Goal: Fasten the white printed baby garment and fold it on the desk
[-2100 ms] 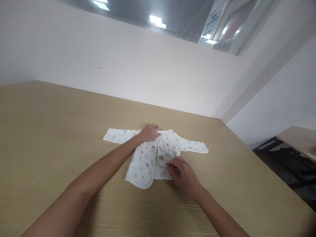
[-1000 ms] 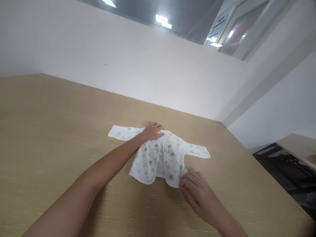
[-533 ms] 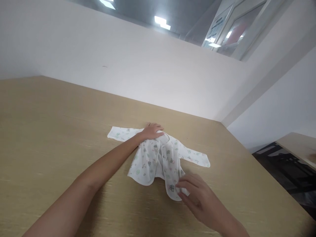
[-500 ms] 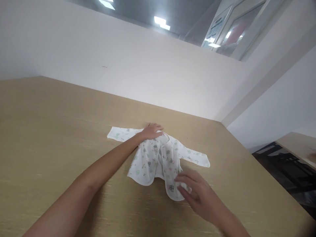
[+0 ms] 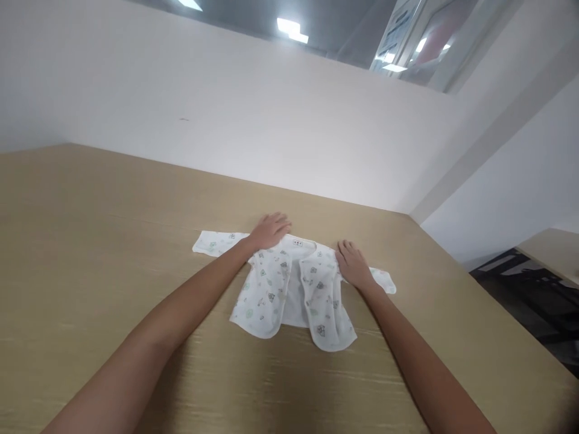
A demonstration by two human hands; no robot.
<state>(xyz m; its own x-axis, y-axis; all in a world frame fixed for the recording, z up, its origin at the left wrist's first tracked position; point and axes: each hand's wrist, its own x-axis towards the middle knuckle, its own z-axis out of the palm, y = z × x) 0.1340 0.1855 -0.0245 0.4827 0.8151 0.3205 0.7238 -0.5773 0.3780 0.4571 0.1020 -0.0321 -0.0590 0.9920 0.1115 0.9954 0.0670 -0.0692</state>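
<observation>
The baby shirt (image 5: 294, 295) lies spread on the wooden table (image 5: 90, 241), front panels open, both sleeves out and nothing folded, while the left hand (image 5: 270, 231) and right hand (image 5: 353, 265) press flat, fingers open, on its shoulders.

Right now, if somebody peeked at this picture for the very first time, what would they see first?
First, the tiny white baby shirt with little printed pictures, spread out front-open in the middle of the tan wooden table. Next, two bare arms reaching in: the left hand lies flat on one shoulder of the shirt, and the right hand lies flat on the other shoulder. Behind the table stands a plain white wall.
</observation>
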